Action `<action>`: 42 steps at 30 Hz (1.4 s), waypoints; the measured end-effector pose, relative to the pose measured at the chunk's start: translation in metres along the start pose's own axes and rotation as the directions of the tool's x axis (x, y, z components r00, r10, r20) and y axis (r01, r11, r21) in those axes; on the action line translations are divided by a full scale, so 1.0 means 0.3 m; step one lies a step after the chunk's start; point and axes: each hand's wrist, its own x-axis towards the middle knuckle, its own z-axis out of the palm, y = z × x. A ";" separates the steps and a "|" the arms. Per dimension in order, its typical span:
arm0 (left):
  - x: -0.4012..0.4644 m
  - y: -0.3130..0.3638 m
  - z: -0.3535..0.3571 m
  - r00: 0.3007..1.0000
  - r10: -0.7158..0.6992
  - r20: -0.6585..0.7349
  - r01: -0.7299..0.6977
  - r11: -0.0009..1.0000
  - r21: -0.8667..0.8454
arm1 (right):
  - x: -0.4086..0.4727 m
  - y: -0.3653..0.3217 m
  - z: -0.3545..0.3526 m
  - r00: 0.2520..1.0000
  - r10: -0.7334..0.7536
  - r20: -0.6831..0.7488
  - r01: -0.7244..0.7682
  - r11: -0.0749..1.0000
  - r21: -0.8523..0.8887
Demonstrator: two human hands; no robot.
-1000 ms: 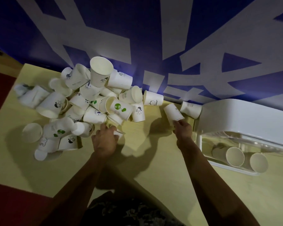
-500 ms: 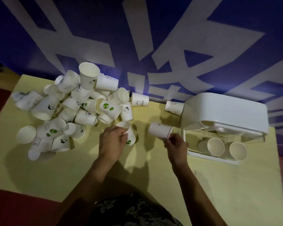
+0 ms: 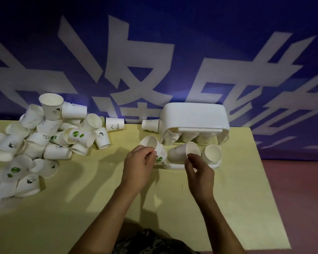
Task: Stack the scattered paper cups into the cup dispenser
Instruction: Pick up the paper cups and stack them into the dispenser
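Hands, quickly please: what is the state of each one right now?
Left hand: closed on a white paper cup with green print.
Right hand: closed on a plain white paper cup.

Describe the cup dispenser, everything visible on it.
The cup dispenser is a white, glossy, plastic-looking box with rounded corners, standing on the yellow table against the blue wall. Its lower front looks clear, showing cups inside, two open mouths facing the camera. A loose cup lies at its left side; contact is unclear.
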 end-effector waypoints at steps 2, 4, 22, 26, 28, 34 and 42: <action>0.007 0.062 0.065 0.999 0.046 0.026 -0.046 0.999 0.001 | 0.017 0.038 -0.074 0.998 -0.040 -0.040 0.038 0.998 -0.049; 0.014 0.112 0.130 0.994 0.090 0.060 -0.092 0.995 0.025 | 0.039 0.085 -0.136 0.995 -0.069 -0.074 0.061 0.992 -0.109; 0.090 0.187 0.524 0.912 -0.031 0.409 -0.139 0.915 0.379 | 0.245 0.351 -0.257 0.983 -0.120 0.141 0.170 0.886 -0.431; 0.105 0.172 0.571 0.883 -0.118 0.454 -0.109 0.889 0.445 | 0.266 0.394 -0.233 0.971 -0.061 0.231 0.176 0.835 -0.521; 0.109 0.161 0.599 0.878 -0.143 0.456 -0.093 0.885 0.456 | 0.274 0.410 -0.221 0.962 -0.039 0.269 0.178 0.838 -0.516; 0.115 0.128 0.640 0.922 -0.100 0.375 -0.050 0.928 0.368 | 0.282 0.403 -0.205 0.970 -0.040 0.238 0.158 0.850 -0.502; 0.052 -0.020 0.423 0.969 -0.167 0.184 0.088 0.923 0.374 | 0.203 0.264 -0.097 0.916 -0.249 0.316 0.354 0.871 -0.340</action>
